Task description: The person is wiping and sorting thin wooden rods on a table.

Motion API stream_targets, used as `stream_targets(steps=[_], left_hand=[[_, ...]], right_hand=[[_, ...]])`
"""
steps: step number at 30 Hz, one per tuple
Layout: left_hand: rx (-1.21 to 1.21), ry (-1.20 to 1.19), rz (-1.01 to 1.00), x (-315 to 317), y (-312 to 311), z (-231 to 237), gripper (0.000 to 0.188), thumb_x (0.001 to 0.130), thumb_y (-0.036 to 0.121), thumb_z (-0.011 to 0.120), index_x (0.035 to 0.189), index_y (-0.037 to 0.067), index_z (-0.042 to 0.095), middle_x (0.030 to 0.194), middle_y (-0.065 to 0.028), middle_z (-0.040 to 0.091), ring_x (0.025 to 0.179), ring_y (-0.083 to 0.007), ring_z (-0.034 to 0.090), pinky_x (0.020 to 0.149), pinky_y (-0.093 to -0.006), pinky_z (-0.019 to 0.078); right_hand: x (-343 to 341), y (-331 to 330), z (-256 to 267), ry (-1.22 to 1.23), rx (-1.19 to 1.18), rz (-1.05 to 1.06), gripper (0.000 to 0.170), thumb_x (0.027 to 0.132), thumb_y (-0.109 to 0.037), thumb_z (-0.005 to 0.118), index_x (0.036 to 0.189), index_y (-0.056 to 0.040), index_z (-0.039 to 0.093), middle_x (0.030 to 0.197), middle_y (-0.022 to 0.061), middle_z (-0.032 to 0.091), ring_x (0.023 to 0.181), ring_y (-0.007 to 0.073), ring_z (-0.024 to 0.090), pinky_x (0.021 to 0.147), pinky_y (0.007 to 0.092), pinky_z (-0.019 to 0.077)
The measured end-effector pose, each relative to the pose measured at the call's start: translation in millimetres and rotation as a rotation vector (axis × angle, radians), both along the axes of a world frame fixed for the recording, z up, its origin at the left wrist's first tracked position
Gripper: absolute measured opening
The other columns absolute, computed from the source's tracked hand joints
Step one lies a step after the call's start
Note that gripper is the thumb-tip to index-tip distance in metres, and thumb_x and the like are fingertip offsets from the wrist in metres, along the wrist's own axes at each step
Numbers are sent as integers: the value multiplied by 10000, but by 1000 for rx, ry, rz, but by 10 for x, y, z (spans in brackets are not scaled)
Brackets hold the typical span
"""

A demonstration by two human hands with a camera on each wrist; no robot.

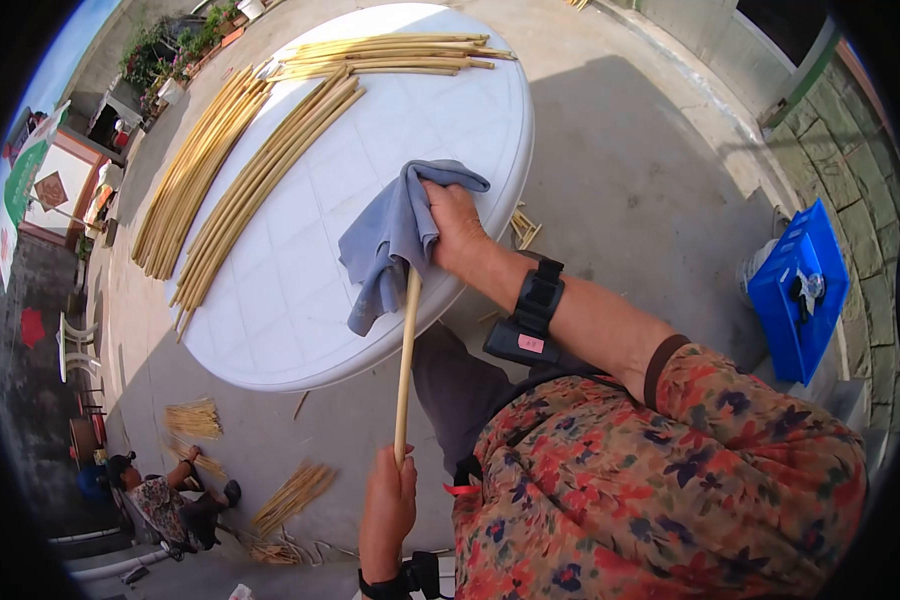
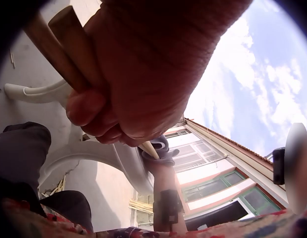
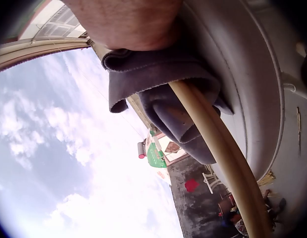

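Note:
In the head view my left hand (image 1: 388,503) grips the lower part of a pale stick (image 1: 407,360) at the bottom centre. My right hand (image 1: 458,230) holds a blue-grey cloth (image 1: 385,240) round its upper part, over the white table's edge. The left wrist view shows my left hand (image 2: 143,74) with fingers curled round two stick ends (image 2: 68,29) side by side. Seen from the right wrist, my right hand (image 3: 133,22) is above the folded cloth (image 3: 158,69), and the stick (image 3: 218,144) comes out below it. The right fingertips are hidden.
Bundles of sticks (image 1: 270,190) lie on the oval white table (image 1: 320,260), some past its left edge. More sticks (image 1: 295,495) are on the ground near a seated person (image 1: 175,505). A blue crate (image 1: 795,290) stands at the right.

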State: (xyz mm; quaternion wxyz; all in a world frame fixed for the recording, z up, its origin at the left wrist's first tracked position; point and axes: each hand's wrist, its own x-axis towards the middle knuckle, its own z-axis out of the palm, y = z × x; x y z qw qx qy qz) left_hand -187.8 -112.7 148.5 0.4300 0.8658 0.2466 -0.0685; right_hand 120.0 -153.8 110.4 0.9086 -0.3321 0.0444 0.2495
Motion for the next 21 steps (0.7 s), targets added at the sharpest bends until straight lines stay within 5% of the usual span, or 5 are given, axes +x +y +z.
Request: stream_targets(steps=[5,9,14,21], left_hand=[[-104,73,92,-437,6,-39,137,863,103,413,964,34,474,554,9,403,418,-58,360,389,-210,301],[-456,78,345,-791,58,-67,156,884,109,411,992,15,473,615,-7,453,429,-45,356,407,-176,308],[-725,-259,360,36,196,-18,240,901,196,374,972,2,495,588,-44,459,366,-71,381,335,-190,327],[-701,-336,259,1270,363,202,234,901,178,366,957,-5,501,641,-23,465,374,-65,398,318,-178,300]], right_hand=[[231,-58,51,115,86,-130,187,848,-186,480,911,-21,541,882,84,570,784,187,560,703,337,484],[409,-250,117,41,121,70,208,858,-184,480,1008,-44,514,1003,72,545,898,190,537,807,363,453],[223,-292,115,-81,134,253,276,865,-257,462,1035,-44,507,1029,75,539,927,176,524,844,342,433],[111,-396,73,-111,214,501,377,836,-353,514,1067,-55,519,1021,59,560,947,163,528,864,313,422]])
